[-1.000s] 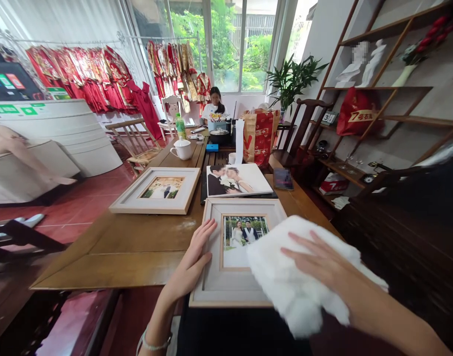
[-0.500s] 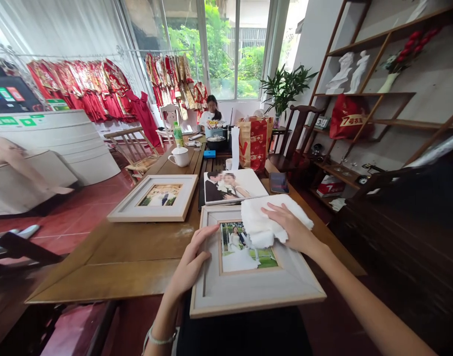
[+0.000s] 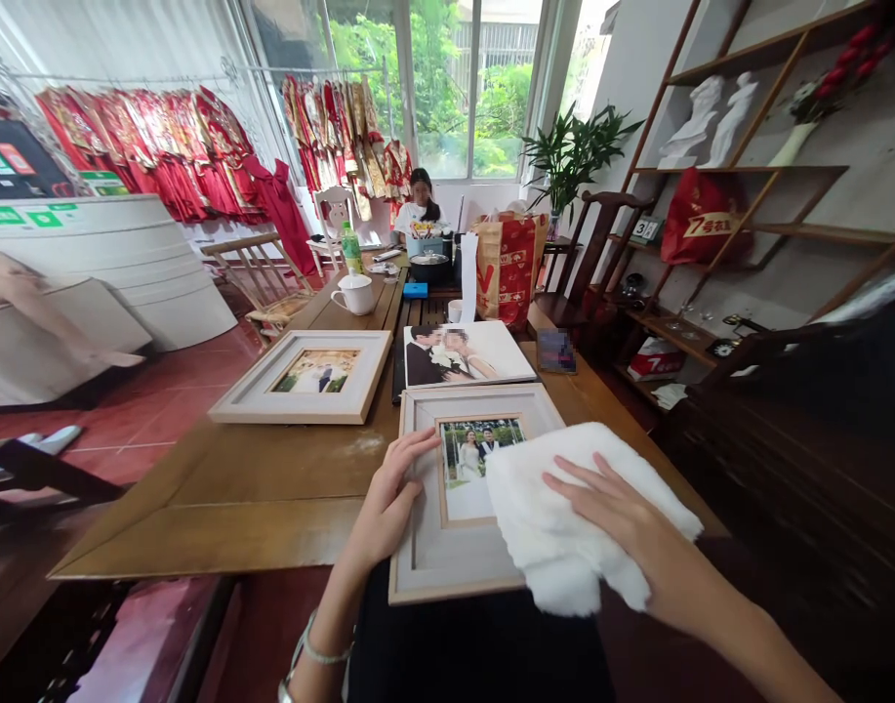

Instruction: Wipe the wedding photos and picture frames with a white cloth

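Note:
A pale wooden picture frame (image 3: 467,592) lies at the table's near edge, its front part over my dark-clothed lap. Inside its grey-white mount is a wedding photo (image 3: 470,454) of a couple outdoors. My left hand (image 3: 394,493) grips the left side of this frame, its fingers laid over the rim towards the photo. Under my right hand (image 3: 612,513) is a thick white cloth (image 3: 549,557), pressed down by spread fingers. The cloth covers the frame's right side and the photo's lower right corner, and hangs past the near right edge.
Behind lies a canvas wedding print (image 3: 468,356); another framed photo (image 3: 231,402) is at left. A phone (image 3: 556,351), white mug (image 3: 354,295), green-labelled bottle (image 3: 350,250) and red-tan paper bag (image 3: 511,268) stand or lie on the table (image 3: 271,488). Another person (image 3: 420,210) sits at the far end.
My right hand has slid the cloth towards me and to the right, uncovering the frame's upper right part. My left hand stays on the frame's left side. The view has tilted slightly.

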The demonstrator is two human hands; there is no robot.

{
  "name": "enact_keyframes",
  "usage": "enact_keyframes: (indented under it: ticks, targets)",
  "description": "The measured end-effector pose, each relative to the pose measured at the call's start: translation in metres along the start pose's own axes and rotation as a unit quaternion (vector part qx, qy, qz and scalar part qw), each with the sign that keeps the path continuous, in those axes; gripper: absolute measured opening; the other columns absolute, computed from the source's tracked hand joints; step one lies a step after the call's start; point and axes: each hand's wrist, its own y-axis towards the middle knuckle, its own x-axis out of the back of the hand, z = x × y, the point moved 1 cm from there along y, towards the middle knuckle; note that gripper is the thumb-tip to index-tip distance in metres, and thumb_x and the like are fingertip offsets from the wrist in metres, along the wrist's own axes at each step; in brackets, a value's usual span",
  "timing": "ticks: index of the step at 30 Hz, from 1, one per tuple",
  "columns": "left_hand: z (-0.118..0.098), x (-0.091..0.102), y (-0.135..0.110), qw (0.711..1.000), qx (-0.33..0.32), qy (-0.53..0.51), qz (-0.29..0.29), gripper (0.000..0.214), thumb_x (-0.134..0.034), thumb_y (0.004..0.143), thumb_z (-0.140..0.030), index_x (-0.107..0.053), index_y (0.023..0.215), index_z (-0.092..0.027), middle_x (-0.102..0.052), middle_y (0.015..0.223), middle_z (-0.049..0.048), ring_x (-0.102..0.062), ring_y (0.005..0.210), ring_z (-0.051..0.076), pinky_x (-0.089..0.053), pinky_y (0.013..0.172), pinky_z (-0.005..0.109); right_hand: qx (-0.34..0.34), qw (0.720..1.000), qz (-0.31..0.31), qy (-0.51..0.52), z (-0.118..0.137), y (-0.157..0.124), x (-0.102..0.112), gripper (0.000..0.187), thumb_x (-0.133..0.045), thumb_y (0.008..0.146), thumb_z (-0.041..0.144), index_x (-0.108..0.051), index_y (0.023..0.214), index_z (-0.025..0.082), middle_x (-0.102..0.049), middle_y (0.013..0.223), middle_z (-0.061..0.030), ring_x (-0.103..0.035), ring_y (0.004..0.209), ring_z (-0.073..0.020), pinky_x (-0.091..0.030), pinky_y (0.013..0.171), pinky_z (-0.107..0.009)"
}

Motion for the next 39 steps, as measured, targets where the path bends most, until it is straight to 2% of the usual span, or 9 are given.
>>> enact_keyframes:
  ticks: [5, 10, 14, 17, 20, 25, 29, 34, 39]
  targets:
    - [-0.002, -0.003, 0.003, 1.0, 0.008, 0.01, -0.022, 0.049, -0.038, 0.076, -0.002, -0.059, 0.115, -0.023, -0.05, 0.135, 0.0053, -0.041, 0.13, 0.023, -0.028, 0.109, 0.044, -0.005, 0.998, -0.034, -0.054, -0.014, 0.018, -0.012, 0.065, -0.057, 0.073, 0.023, -0.04, 0.135, 0.016, -0.047, 0.139, -0.0144, -0.033, 0.134, -0.0318, -0.015, 0.111, -0.059]
    - [-0.002, 0.002, 0.004, 1.0, 0.009, -0.006, 0.027, 0.045, -0.036, 0.076, -0.001, -0.053, 0.112, -0.022, -0.048, 0.137, 0.007, -0.039, 0.131, 0.022, -0.025, 0.111, 0.044, -0.037, 0.995, -0.06, -0.071, -0.027, 0.041, -0.013, 0.073, -0.049, 0.063, 0.007, -0.04, 0.135, 0.014, -0.051, 0.135, -0.0159, -0.033, 0.134, -0.0296, -0.022, 0.109, -0.059]
    - [-0.001, 0.004, 0.003, 0.999, 0.015, -0.022, 0.046, 0.04, -0.036, 0.076, 0.0, -0.048, 0.107, -0.022, -0.044, 0.14, 0.0082, -0.037, 0.132, 0.021, -0.024, 0.111, 0.044, -0.086, 0.991, -0.051, -0.087, -0.046, 0.081, -0.014, 0.061, -0.049, 0.067, 0.008, -0.046, 0.128, 0.007, -0.052, 0.132, -0.0218, -0.034, 0.133, -0.0315, -0.022, 0.108, -0.059]
    - [0.0, 0.002, 0.003, 0.999, 0.016, -0.029, 0.029, 0.037, -0.037, 0.077, -0.001, -0.047, 0.105, -0.022, -0.045, 0.138, 0.0083, -0.037, 0.132, 0.021, -0.023, 0.111, 0.044, -0.083, 0.993, -0.038, -0.08, -0.046, 0.098, -0.016, 0.054, -0.047, 0.067, 0.006, -0.053, 0.121, 0.012, -0.05, 0.136, -0.0181, -0.03, 0.135, -0.031, -0.02, 0.107, -0.061]
    - [0.001, -0.001, 0.002, 0.999, 0.014, -0.032, 0.004, 0.037, -0.038, 0.079, -0.002, -0.048, 0.108, -0.022, -0.048, 0.134, 0.008, -0.039, 0.13, 0.021, -0.024, 0.111, 0.044, -0.042, 0.999, 0.0, -0.033, -0.025, 0.084, -0.016, 0.061, -0.048, 0.064, 0.005, -0.053, 0.123, 0.017, -0.047, 0.139, -0.0133, -0.028, 0.137, -0.0287, -0.015, 0.11, -0.06]
    - [0.002, -0.002, 0.002, 1.0, 0.001, -0.008, 0.013, 0.046, -0.037, 0.083, -0.005, -0.05, 0.123, -0.024, -0.046, 0.137, 0.0063, -0.035, 0.132, 0.022, -0.021, 0.113, 0.043, 0.03, 0.995, 0.064, 0.065, 0.017, 0.022, -0.003, 0.056, -0.049, 0.073, 0.011, -0.05, 0.128, 0.021, -0.045, 0.141, -0.0097, -0.03, 0.136, -0.0266, -0.017, 0.112, -0.056]
    - [0.007, 0.0, 0.0, 1.0, 0.002, 0.001, 0.02, 0.052, -0.037, 0.087, -0.009, -0.043, 0.135, -0.028, -0.031, 0.149, 0.0034, -0.022, 0.14, 0.022, -0.013, 0.116, 0.044, 0.0, 0.997, 0.037, 0.069, 0.001, -0.005, 0.001, 0.057, -0.05, 0.081, 0.018, -0.041, 0.137, 0.025, -0.044, 0.143, -0.0078, -0.031, 0.135, -0.0266, -0.029, 0.11, -0.05]
    - [0.016, 0.0, -0.002, 1.0, -0.009, 0.016, 0.021, 0.053, -0.037, 0.091, -0.013, -0.033, 0.141, -0.032, -0.009, 0.157, -0.0008, -0.003, 0.144, 0.021, -0.005, 0.116, 0.047, -0.065, 0.998, -0.002, 0.005, -0.022, 0.028, -0.012, 0.076, -0.046, 0.068, 0.005, -0.038, 0.139, 0.028, -0.04, 0.145, -0.0037, -0.026, 0.137, -0.0252, -0.026, 0.111, -0.052]
    - [0.022, -0.001, -0.003, 0.999, -0.018, 0.03, 0.001, 0.05, -0.034, 0.095, -0.02, -0.028, 0.143, -0.033, -0.008, 0.157, -0.001, -0.005, 0.144, 0.022, -0.006, 0.117, 0.045, -0.003, 0.999, 0.02, 0.037, 0.02, 0.063, -0.026, 0.079, -0.047, 0.06, 0.006, -0.042, 0.137, 0.021, -0.046, 0.141, -0.0065, -0.028, 0.136, -0.0265, -0.013, 0.112, -0.058]
